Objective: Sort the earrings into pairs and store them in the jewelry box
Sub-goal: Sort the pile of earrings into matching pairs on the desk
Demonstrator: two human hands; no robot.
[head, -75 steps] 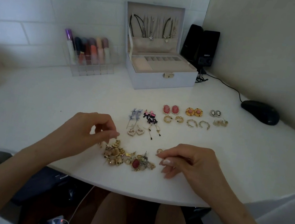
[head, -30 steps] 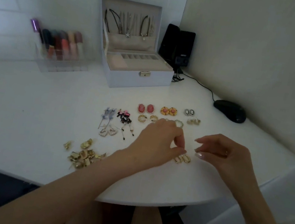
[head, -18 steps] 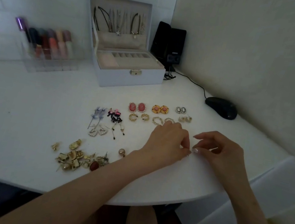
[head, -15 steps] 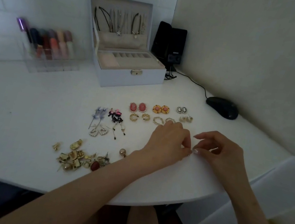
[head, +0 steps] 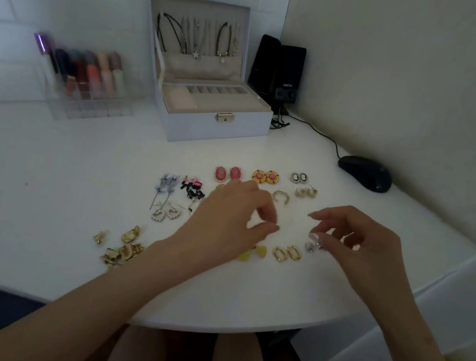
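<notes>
Sorted earring pairs lie in rows on the white table: pink ovals (head: pixel 228 174), orange rounds (head: pixel 265 177), silver cameos (head: pixel 299 178), blue dangles (head: pixel 164 188) and pearl hearts (head: pixel 165 215). A gold oval hoop pair (head: pixel 286 254) and yellow earrings (head: pixel 252 253) lie near the front. The unsorted gold pile (head: pixel 121 247) sits at the left front, partly behind my left forearm. My left hand (head: pixel 233 220) hovers over the middle rows, fingers curled and empty. My right hand (head: pixel 357 247) pinches a small silver earring (head: pixel 312 247) just right of the oval hoops. The open jewelry box (head: pixel 208 125) stands at the back.
A clear lipstick organizer (head: pixel 89 83) stands left of the box, black speakers (head: pixel 276 73) right of it. A black mouse (head: pixel 364 172) with its cable lies by the right wall. The table's curved front edge (head: pixel 205 331) runs just behind my knees.
My left hand has lifted off the gold oval hoops and moved left, uncovering them and the yellow earrings. My right hand now shows a silver earring at its fingertips.
</notes>
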